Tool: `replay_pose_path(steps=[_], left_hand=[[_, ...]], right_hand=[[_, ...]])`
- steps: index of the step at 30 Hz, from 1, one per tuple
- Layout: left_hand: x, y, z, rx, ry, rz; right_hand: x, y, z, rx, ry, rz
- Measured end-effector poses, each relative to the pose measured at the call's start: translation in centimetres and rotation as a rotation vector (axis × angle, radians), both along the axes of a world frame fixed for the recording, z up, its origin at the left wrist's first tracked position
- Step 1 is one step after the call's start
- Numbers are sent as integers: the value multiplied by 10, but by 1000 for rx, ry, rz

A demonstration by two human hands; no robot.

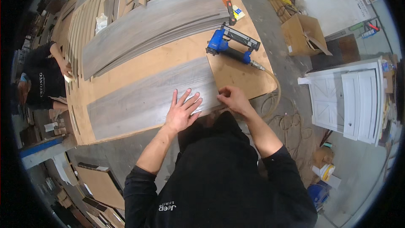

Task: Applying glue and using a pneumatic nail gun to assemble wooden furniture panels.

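A grey wood-grain panel (139,90) lies flat along the near side of the plywood-topped table (240,74). My left hand (182,112) rests on its right part, palm down with the fingers spread. At the panel's right end is my right hand (233,99), its thumb and fingers pinched together by the edge. Whatever may be between those fingertips is hidden. Beyond that hand a blue air nailer (231,44) lies on its side, with a hose (276,85) running off the table's right edge.
Behind the panel lies a stack of similar grey boards (156,27). A hammer (229,6) with an orange-and-black handle is at the far right. Another person (44,74) stands at the table's left side. A cardboard box (304,36) and a white cabinet (346,99) stand to the right.
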State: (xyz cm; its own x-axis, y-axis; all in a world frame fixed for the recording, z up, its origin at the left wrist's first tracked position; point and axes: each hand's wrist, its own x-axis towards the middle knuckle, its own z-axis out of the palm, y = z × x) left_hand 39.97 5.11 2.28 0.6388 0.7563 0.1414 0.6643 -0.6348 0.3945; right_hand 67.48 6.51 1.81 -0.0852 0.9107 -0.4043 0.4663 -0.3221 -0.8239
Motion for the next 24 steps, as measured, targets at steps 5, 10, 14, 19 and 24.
replay_pose_path(steps=[5, 10, 14, 19, 24], left_hand=[[1, -2, 6, -4, 17, 14], [22, -6, 5, -6, 16, 112], [35, -5, -1, 20, 27, 133], [32, -5, -10, 36, 38, 98], [23, -8, -15, -4, 14, 117]], right_hand=[[16, 33, 14, 8, -73, 12], [44, 105, 23, 678, -559, 86], [44, 143, 13, 670, -424, 248], [31, 141, 42, 466, -463, 280], [54, 88, 107, 232, -168, 386]])
